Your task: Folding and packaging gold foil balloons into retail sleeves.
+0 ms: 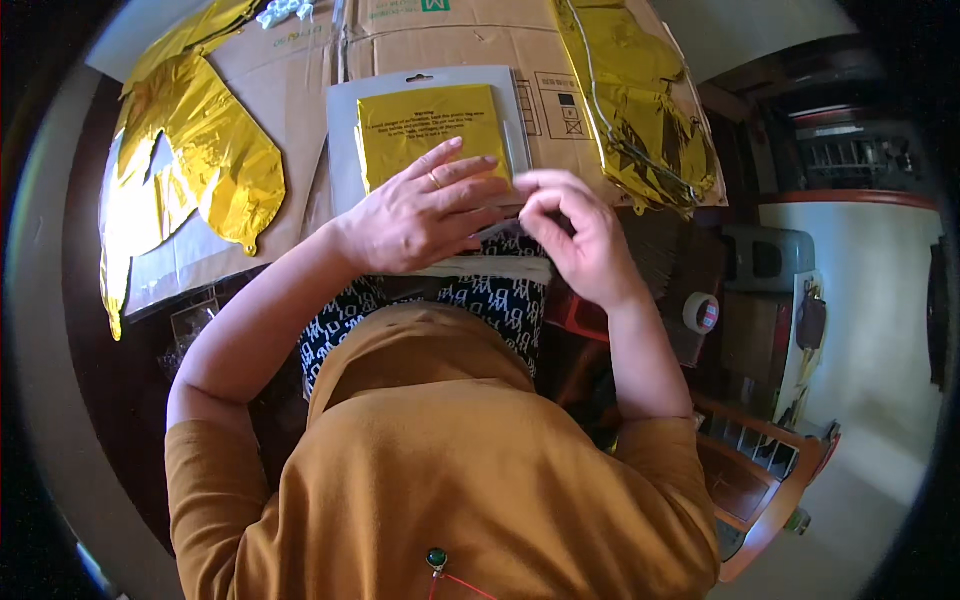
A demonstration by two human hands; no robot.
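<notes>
My left hand [425,212] is open over the lower edge of a flat packet, its fingers stretched to the right and a ring on one of them. The packet has a folded gold foil piece [428,115] with dark print, inside a clear and grey sleeve [343,150] with a hanging hole. Close to the left fingertips, my right hand [585,240] is curled, thumb and forefinger bent toward each other. Whatever its fingers hold, if anything, is too small or hidden to make out.
Flattened cardboard [450,50] covers the table. A gold foil balloon [225,150] lies at the left, more gold foil [640,90] with a pale cord at the right. A tape roll [701,313], a grey plastic stool [770,258] and a wooden chair [770,490] are at the right.
</notes>
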